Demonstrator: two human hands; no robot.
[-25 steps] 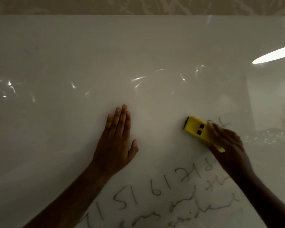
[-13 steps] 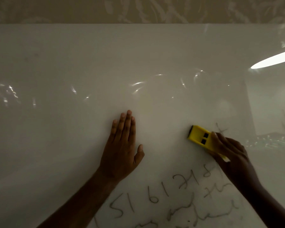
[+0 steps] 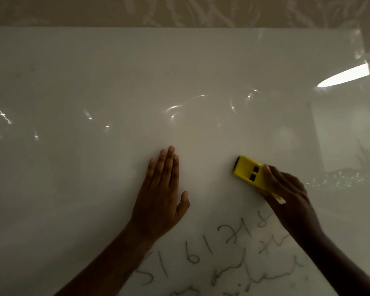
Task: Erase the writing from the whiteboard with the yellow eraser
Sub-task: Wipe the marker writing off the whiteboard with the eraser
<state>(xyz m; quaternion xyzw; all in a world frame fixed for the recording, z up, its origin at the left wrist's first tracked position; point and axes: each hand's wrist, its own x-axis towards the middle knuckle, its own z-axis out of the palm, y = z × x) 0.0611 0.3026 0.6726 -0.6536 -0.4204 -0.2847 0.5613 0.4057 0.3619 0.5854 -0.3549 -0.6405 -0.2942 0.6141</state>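
Right hand (image 3: 286,199) grips yellow eraser (image 3: 249,173), pad on whiteboard (image 3: 115,82), at 3 o'clock from left hand (image 3: 160,195), which lies flat, fingers straight, bracing. Remaining writing (image 3: 222,253) sits at 6 o'clock from eraser. Risks: strokes miss low lines; left forearm smears ink near digits; light pressure leaves ghosting.

Whiteboard (image 3: 115,82): handwritten digits (image 3: 203,251) approx "5161218"; scribbles below illegible.
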